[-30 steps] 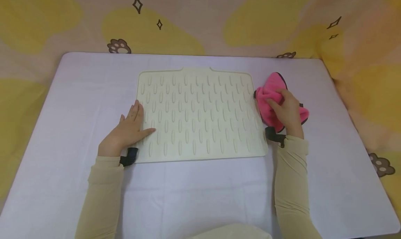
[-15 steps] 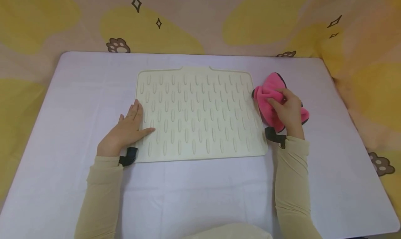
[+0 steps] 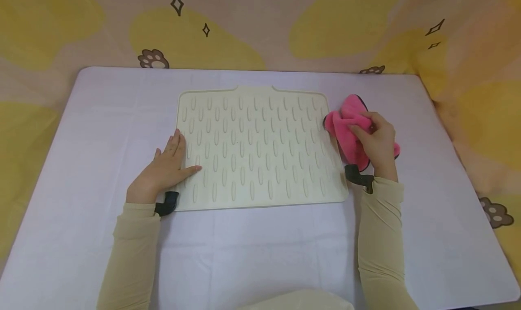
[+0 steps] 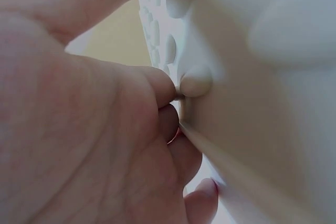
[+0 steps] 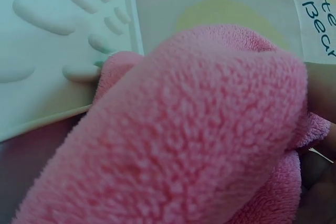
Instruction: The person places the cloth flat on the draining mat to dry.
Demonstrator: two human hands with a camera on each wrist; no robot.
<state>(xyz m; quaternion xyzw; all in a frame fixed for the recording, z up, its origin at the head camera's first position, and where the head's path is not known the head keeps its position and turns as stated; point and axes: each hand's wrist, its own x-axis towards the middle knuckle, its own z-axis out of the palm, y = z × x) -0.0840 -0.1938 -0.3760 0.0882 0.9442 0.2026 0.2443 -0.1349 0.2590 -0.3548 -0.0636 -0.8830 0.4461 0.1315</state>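
Pink cloth (image 3: 347, 140) is pinched by the right hand (image 3: 378, 140) at the mat's (image 3: 260, 152) right edge, its corner now drawn slightly farther over, so work seems barely begun; the left edge is touched by the outstretched left hand (image 3: 160, 172).

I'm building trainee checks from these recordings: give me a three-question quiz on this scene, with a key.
1. Which hand grips the pink cloth?
2. Fill in: the left hand rests at the ____ edge of the cream mat.
3. True or false: the upper surface of the mat is smooth all over.

Key:
1. The right hand.
2. Left.
3. False; it has raised ridges.
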